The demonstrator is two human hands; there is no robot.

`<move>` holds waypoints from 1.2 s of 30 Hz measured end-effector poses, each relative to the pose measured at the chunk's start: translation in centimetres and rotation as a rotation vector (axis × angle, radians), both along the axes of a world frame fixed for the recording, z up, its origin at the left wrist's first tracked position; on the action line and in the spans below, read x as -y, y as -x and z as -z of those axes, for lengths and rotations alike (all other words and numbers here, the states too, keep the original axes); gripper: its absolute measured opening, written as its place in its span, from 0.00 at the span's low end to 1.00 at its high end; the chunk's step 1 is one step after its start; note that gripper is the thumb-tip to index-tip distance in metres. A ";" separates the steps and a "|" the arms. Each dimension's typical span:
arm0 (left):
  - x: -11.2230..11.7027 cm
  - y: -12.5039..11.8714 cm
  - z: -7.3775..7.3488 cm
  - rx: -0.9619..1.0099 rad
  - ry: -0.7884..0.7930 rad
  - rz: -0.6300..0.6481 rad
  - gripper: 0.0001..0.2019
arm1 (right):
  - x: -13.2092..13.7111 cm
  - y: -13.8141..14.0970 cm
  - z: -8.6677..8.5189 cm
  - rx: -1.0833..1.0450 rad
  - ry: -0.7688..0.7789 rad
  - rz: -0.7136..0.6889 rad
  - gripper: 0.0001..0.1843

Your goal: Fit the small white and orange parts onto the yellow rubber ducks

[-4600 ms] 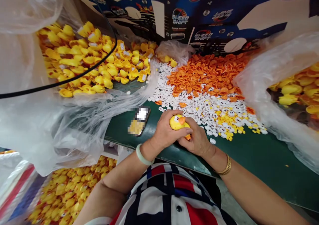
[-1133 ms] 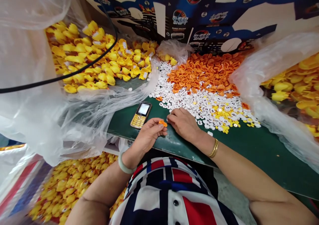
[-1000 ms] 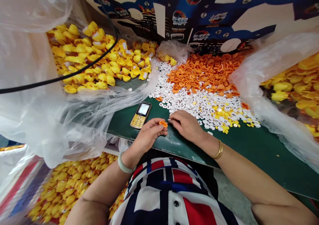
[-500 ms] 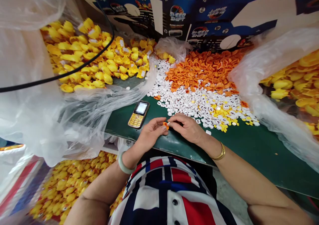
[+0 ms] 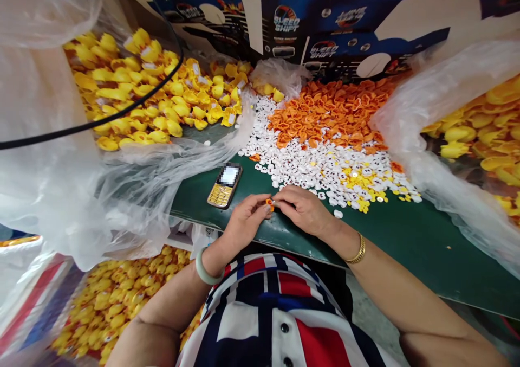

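Both the left hand (image 5: 246, 219) and the right hand (image 5: 303, 211) rest near the front edge of the green worktop (image 5: 406, 261), meeting at the fingertips. The left thumb and fingers close on a small orange beak (image 5: 269, 204). The right fingers (image 5: 284, 198) pinch a small pale piece (image 5: 273, 201) against it; it is too small to tell exactly what it is. A pale bangle (image 5: 209, 266) circles the left wrist and a gold bracelet (image 5: 357, 249) the right.

Just ahead of the hands, a loose spread of white eye pieces (image 5: 320, 163) with yellow bits (image 5: 363, 180) among them runs toward the back edge, where orange beaks (image 5: 329, 112) lie heaped. A gold keypad phone (image 5: 224, 186), its screen blurred, lies flat to the left of the hands. Yellow rubber ducks (image 5: 154, 101) are piled at the back left on a clear plastic bag (image 5: 122, 204), and more fill a bag at the right edge (image 5: 467, 139). Others lie below the worktop at the lower left (image 5: 117, 302). A black cable (image 5: 122, 104) crosses above, before a blue printed carton (image 5: 325, 25).
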State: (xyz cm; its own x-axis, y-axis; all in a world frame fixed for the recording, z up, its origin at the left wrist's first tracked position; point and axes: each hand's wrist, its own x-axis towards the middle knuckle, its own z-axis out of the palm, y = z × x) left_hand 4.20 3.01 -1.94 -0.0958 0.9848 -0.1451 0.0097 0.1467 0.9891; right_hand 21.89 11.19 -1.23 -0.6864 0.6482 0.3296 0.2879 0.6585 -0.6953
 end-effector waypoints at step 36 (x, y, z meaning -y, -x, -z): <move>0.5 2.4 -0.9 0.018 0.098 -0.089 0.35 | 0.4 0.7 2.1 -0.007 -0.043 0.130 0.15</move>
State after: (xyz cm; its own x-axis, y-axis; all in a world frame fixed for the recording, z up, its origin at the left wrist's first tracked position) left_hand 1.77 2.47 -1.08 -0.1790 0.9534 -0.2427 -0.0256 0.2421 0.9699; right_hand 21.20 10.80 -3.35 -0.5948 0.7169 0.3637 0.3683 0.6452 -0.6694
